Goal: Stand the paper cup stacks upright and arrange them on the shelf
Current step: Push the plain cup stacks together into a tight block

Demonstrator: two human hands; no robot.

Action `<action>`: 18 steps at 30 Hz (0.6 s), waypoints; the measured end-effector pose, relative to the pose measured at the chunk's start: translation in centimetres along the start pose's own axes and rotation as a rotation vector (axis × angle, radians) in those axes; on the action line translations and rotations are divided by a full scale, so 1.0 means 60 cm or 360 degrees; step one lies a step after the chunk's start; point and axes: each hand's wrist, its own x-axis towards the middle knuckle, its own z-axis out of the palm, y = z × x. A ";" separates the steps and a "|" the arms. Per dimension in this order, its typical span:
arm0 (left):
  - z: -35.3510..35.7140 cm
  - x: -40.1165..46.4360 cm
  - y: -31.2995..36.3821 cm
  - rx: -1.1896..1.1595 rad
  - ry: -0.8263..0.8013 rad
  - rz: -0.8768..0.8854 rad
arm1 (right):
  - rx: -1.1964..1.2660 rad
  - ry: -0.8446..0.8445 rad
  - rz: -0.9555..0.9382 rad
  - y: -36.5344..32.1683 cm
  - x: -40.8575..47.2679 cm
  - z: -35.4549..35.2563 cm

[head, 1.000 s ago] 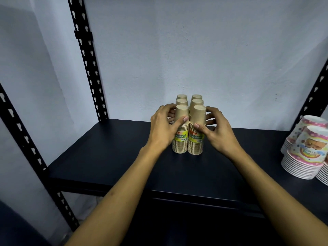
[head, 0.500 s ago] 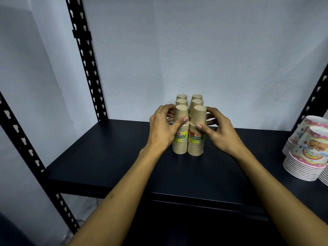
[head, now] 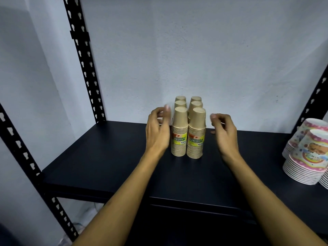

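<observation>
Matte dark shelf point(head: 99, 162) bears ribbed, tapered kraft-paper cup stacks point(head: 188, 132) upright.

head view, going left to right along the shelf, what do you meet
left post → left hand → brown cup stacks → right hand → patterned bowl stacks

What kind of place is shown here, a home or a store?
Probably a stockroom or shop storage, though I cannot be certain. Packaged brown paper cup stacks stand on a dark metal shelf with slotted uprights, beside colourful printed paper bowl stacks, against a bare wall.
</observation>
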 end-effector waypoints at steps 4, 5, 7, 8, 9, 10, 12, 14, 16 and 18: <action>0.017 0.029 -0.012 -0.0374 -0.0147 -0.0488 | 0.0287 -0.0024 0.0513 0.026 0.034 0.020; 0.022 0.034 -0.013 -0.0457 -0.0197 -0.0569 | 0.0330 -0.0065 0.0566 0.034 0.042 0.025; 0.032 0.041 -0.022 -0.0589 -0.0267 -0.0700 | 0.0418 -0.0163 0.0615 0.047 0.048 0.034; 0.037 0.046 -0.029 -0.0632 -0.0292 -0.0743 | 0.0440 -0.0216 0.0631 0.053 0.051 0.036; 0.041 0.052 -0.038 -0.0687 -0.0315 -0.0793 | 0.0438 -0.0273 0.0647 0.063 0.053 0.037; 0.045 0.058 -0.050 -0.0762 -0.0343 -0.0841 | 0.0449 -0.0334 0.0662 0.075 0.057 0.037; 0.052 0.067 -0.070 -0.0867 -0.0405 -0.0917 | 0.0505 -0.0402 0.0685 0.111 0.073 0.037; 0.059 0.066 -0.075 -0.0895 -0.0415 -0.0972 | 0.0534 -0.0410 0.0722 0.082 0.060 0.044; 0.065 0.065 -0.068 -0.0931 -0.0436 -0.0936 | 0.0549 -0.0415 0.0726 0.046 0.044 0.057; 0.071 0.068 -0.072 -0.0973 -0.0503 -0.0903 | 0.0572 -0.0461 0.0705 0.049 0.045 0.066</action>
